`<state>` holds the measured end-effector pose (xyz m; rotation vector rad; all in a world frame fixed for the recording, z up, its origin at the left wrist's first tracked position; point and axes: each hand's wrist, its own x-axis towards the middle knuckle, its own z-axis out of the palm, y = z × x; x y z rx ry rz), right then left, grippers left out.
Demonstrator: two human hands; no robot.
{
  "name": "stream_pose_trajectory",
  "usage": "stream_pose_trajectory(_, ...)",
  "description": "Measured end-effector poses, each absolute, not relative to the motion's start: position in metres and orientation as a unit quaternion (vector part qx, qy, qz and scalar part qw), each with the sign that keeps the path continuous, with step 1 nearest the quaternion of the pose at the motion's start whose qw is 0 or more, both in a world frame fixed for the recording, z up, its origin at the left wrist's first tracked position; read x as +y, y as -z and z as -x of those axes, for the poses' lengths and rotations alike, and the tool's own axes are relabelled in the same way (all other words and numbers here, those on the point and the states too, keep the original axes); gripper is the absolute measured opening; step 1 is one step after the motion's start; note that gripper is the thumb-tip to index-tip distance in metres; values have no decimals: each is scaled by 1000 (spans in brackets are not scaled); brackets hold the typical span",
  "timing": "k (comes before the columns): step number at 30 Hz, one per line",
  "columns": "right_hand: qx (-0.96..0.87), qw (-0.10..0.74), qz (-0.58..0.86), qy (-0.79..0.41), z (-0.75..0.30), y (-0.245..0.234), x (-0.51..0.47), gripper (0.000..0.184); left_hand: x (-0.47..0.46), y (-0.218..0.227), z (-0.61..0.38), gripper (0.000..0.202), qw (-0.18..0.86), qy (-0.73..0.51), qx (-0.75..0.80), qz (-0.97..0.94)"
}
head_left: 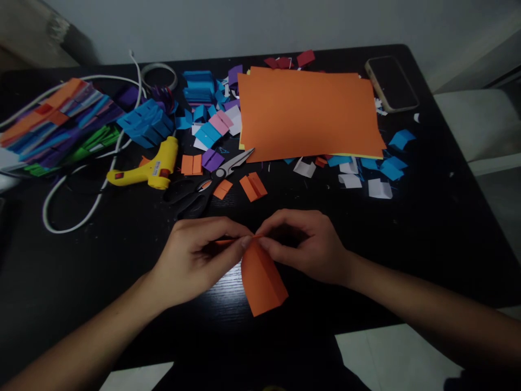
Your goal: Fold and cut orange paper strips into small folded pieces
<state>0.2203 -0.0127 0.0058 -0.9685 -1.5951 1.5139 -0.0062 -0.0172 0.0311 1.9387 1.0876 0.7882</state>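
Between my two hands is a creased piece of orange paper (264, 279), held above the front of the dark table. My left hand (201, 255) pinches its upper edge with thumb and forefinger, and a strip of orange shows behind those fingers. Close beside, my right hand (307, 244) pinches the same edge, the fingertips of both hands nearly touching. The lower part of the paper hangs toward me with a lengthwise fold. Just beyond the hands lie a small folded orange piece (253, 187) and black-handled scissors (211, 184) with their blades pointing right.
A stack of orange sheets (309, 114) lies at the back, a phone (391, 84) to its right. On the left are a yellow glue gun (148, 167), a white cable (46, 209), a tape roll (173, 76) and bundled folded strips (61, 122). Small paper pieces are scattered around.
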Motion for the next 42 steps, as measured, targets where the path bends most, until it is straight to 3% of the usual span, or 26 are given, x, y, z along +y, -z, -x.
stream_pose_trajectory(42,-673,329,390,-535,-217,-3,-11,8,-17,-25,4,11,393,-275,421,-770)
